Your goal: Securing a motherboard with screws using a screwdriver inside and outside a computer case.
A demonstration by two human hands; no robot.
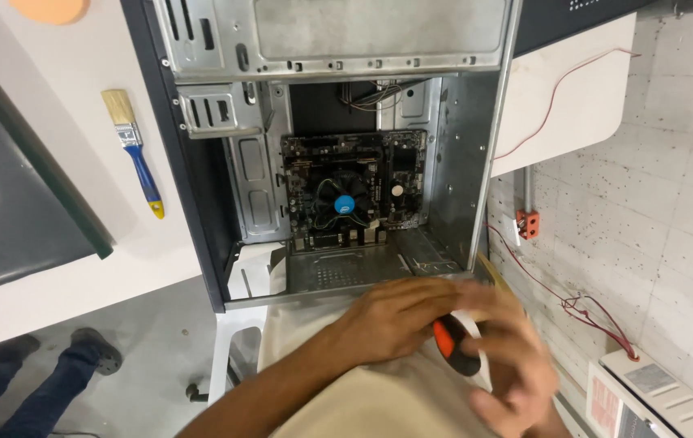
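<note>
An open grey computer case [460,146] lies on a white table, showing a black motherboard [399,162] and a round cooler fan with a blue centre [345,203]. Both my hands are below the case opening, over my beige shirt. My left hand [391,318] reaches in from the lower left, fingers stretched towards a screwdriver with an orange and black handle [453,347]. My right hand [517,365] is blurred and curls around that handle. A white ring-shaped object [482,375] shows beside the handle. Whether the left hand grips anything is unclear.
A paintbrush with a blue handle [134,142] lies on the white table [62,276] left of the case, beside a dark panel [14,195]. Red wires [573,304] and an orange connector block [527,224] hang at the right. Another person's legs [46,381] stand at lower left.
</note>
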